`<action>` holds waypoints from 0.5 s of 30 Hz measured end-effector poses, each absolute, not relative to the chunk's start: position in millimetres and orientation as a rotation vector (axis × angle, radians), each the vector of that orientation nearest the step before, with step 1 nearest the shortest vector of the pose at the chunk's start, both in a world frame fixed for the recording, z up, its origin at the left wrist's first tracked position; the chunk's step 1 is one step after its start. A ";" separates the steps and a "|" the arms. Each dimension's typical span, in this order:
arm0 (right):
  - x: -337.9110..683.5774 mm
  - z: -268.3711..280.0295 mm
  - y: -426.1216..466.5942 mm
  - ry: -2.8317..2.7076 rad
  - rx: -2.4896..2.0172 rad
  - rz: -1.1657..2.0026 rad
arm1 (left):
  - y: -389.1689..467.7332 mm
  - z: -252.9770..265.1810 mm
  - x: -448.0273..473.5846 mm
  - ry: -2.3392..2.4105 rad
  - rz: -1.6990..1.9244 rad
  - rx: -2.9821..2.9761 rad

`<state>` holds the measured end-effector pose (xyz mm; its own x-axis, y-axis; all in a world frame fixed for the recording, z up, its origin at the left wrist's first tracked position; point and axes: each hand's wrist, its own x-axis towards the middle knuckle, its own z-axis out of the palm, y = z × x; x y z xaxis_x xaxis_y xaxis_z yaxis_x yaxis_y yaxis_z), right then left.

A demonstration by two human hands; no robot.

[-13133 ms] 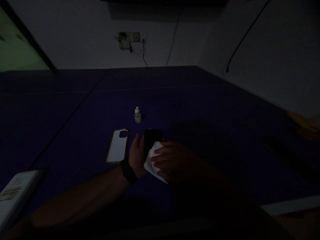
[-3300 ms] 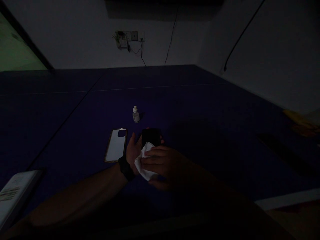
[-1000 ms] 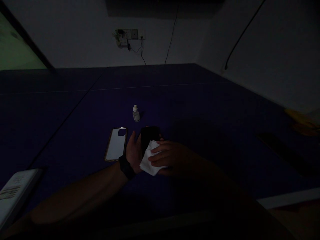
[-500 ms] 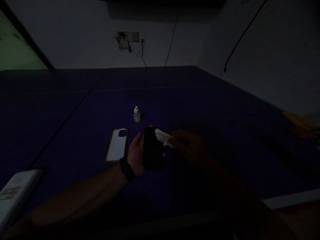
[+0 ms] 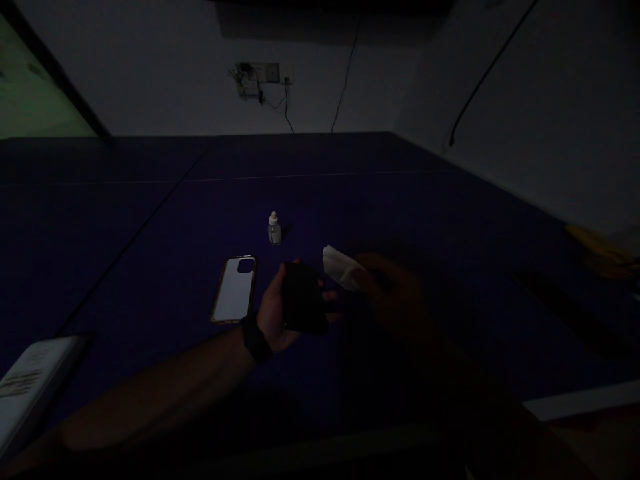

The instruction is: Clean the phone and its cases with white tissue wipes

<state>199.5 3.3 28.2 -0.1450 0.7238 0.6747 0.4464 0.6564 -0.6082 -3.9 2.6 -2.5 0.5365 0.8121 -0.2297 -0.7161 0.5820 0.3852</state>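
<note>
A dark smartphone rests in my left hand, palm up, with the thumb along one edge and fingertips showing past the other. My right hand pinches a folded white tissue, held just right of the phone and apart from it. Left of the phone lies a phone case with a pale back and a camera cutout. Beyond the hands a small white-capped dropper bottle stands upright. The dim light hides much of my right hand and the phone's surface detail.
A white box with printing sits at the near left of the dark blue table. At the right lie a long dark flat object and something yellow. Sockets with cables are on the back wall.
My right hand has drawn the tissue off the phone, to the right. In my left hand the phone has tilted, and the fingers now show farther out past its right edge.
</note>
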 end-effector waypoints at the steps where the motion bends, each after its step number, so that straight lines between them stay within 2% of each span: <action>1: 199.1 30.6 0.7 -1.845 -0.881 0.237 | 3.0 -2.2 -4.3 0.416 0.936 0.245; 7: 181.5 29.4 -15.4 -2.269 -0.342 -0.099 | 5.1 -1.8 -11.9 0.436 0.894 0.195; 10: 174.6 22.6 -15.8 -2.341 -0.341 -0.174 | 4.3 -2.8 -14.4 0.381 0.792 0.238; 15: 181.0 24.0 -9.6 -2.312 -0.368 -0.225 | 0.2 -1.0 -9.8 0.435 0.894 0.305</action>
<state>181.0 -9.6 24.0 -0.6627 0.1940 0.7233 0.3300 0.9427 0.0495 -9.8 0.2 -1.0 0.5491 0.8018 -0.2358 -0.6807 0.5927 0.4305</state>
